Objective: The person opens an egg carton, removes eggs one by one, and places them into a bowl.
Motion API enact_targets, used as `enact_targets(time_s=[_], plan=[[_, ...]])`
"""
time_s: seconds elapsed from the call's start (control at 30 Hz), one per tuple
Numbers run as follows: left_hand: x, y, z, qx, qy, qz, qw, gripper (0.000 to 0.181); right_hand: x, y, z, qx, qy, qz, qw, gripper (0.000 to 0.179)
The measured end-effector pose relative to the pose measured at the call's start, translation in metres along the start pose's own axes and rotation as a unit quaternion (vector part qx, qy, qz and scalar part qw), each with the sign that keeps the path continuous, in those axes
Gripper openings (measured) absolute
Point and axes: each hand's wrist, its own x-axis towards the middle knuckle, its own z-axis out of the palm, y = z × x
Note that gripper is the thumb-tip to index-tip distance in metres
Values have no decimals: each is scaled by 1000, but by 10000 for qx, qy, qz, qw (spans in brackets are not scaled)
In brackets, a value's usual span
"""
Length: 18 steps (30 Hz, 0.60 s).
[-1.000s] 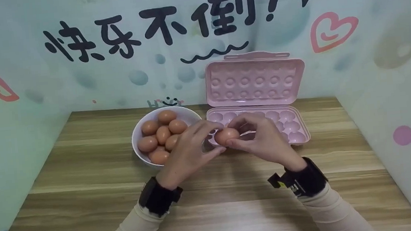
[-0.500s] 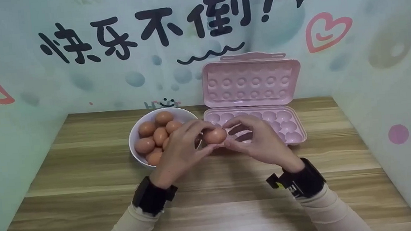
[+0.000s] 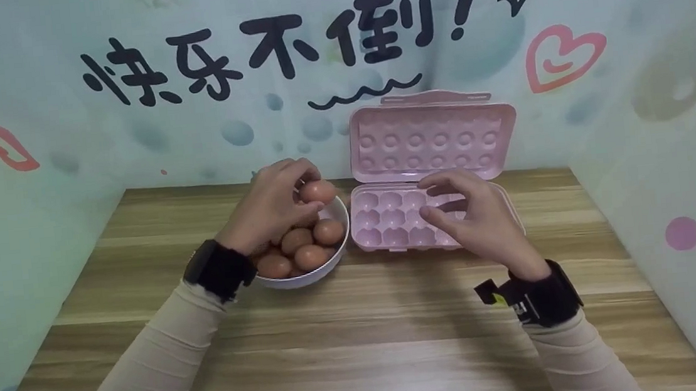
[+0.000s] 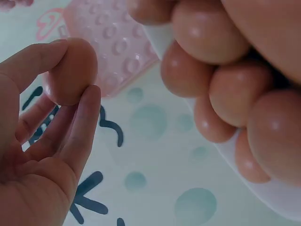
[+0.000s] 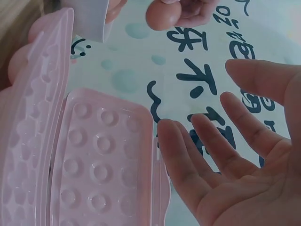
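Observation:
Between thumb and fingertips, my left hand (image 3: 267, 206) pinches a brown egg (image 3: 318, 192) above the white bowl (image 3: 297, 282). The left wrist view shows that egg (image 4: 73, 73) gripped near its ends, apart from the others. Several more eggs (image 3: 297, 241) are heaped in the bowl, partly covered by the left hand. My right hand (image 3: 476, 219) hovers over the pink egg carton (image 3: 393, 218), fingers spread and slightly bent around nothing. In the right wrist view the right palm (image 5: 263, 188) holds nothing. The carton's visible cups have no eggs in them; the right hand hides some cups.
The carton's lid (image 3: 434, 140) stands raised at the back, against a printed backdrop (image 3: 240, 110). Bowl and carton sit side by side near the rear of the wooden table (image 3: 361, 345). Backdrop walls flank the table on both sides.
The egg passed from the right hand's fingers to the left hand's. The left hand then carried it left and back over the bowl, while the right hand moved slightly right, over the carton.

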Motion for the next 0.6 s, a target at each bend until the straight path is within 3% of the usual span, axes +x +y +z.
enact_targets(time_s=[0.2,0.43,0.6], plan=[[13,-12,3,-104,-497,-396,9979,26,0,0,-3,-113,111,60,9999,32],[21,-22,15,96,-727,-286,9969,23,1,1,-4,-142,91,8,9999,29],[22,-19,22,-90,-994,-265,9947,16,1,2,-4,-97,74,-8,9999,25]])
